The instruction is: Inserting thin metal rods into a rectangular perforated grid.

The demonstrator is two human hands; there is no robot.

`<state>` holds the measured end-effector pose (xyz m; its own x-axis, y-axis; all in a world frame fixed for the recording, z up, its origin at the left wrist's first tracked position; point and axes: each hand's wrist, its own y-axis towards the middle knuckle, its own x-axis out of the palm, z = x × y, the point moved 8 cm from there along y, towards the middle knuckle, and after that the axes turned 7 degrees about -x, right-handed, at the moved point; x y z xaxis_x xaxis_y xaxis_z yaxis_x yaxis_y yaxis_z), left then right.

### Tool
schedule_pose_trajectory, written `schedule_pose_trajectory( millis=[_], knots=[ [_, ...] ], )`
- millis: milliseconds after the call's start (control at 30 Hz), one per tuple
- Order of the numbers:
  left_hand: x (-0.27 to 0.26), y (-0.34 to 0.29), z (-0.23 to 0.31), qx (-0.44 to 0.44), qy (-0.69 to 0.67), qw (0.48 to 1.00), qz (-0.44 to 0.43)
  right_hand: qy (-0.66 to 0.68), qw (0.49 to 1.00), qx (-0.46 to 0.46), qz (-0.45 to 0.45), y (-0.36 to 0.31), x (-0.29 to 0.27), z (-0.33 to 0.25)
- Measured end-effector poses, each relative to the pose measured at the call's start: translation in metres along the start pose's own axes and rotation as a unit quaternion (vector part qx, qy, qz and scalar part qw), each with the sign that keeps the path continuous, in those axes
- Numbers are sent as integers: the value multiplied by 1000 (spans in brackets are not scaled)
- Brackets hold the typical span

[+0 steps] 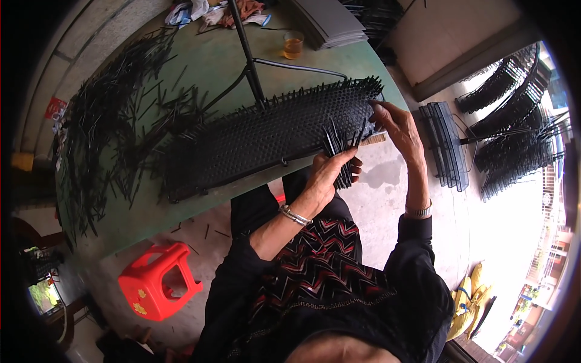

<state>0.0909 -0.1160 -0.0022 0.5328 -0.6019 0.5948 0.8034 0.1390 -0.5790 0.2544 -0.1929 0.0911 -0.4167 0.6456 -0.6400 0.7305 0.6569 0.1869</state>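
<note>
A long black panel [260,139], covered in rows of small holes, lies tilted along the near edge of the green table. Black strips stick up along its far edge, and a black rod [243,45] with side braces rises from it. A bundle of thin black strips [342,169] is gripped in my left hand [327,175], just in front of the panel's right half. My right hand [396,127] is at the panel's right end, thumb and fingers closed together against it. Whatever sits between those fingertips is too small to make out.
Loose black strips [103,115] are heaped over the table's left side. A cup of amber liquid [293,45], grey sheets [327,24] and cloths [236,13] lie at the back. A red stool [158,281] stands below left; similar black panels [445,145] stand on the right.
</note>
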Motion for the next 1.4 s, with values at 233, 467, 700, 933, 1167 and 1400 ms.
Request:
schedule_pose_trajectory(
  millis=[233,467,700,933,1167,1400],
  knots=[
    [5,-2,-2,-17,42,999,8,181,975,32,-121,-25,23,-18],
    [3,-1,2,-17,53,998,12,187,967,59,-164,-33,30,-15],
    [-2,6,-8,-49,2,999,0,235,965,61,-95,-30,14,-14],
    [4,11,-23,-107,-17,994,-29,119,971,-33,202,0,-38,-1],
    [4,11,-24,-86,-51,995,-10,7,965,-63,256,29,-29,12],
    [-3,11,-24,-75,-50,996,6,-27,973,-76,216,37,-27,8]
  ],
)
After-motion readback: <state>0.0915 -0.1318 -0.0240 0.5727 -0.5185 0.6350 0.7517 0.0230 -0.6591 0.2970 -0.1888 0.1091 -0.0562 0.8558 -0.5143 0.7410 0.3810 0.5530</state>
